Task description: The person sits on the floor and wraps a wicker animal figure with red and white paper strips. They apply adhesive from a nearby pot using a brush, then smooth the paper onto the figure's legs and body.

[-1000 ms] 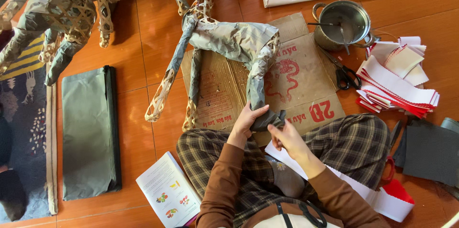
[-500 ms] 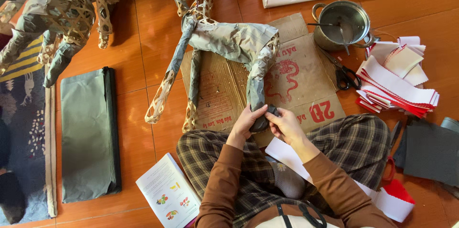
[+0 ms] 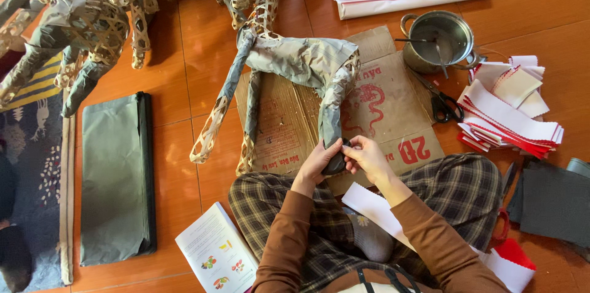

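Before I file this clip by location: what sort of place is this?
Likely a home craft space on a tiled floor: a woven-frame animal figure, a paste pot and stacked trim paper.

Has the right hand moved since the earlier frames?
Yes. The right hand has shifted up and left, toward the dark foot of the woven animal frame, judged against the cardboard sheet beneath.

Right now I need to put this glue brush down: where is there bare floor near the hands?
Bare floor lies between the folded green paper and the cardboard sheet, and above the trimmed paper stack, right of the pot. It is crowded around both hands, by the scissors, and on the person's right side.
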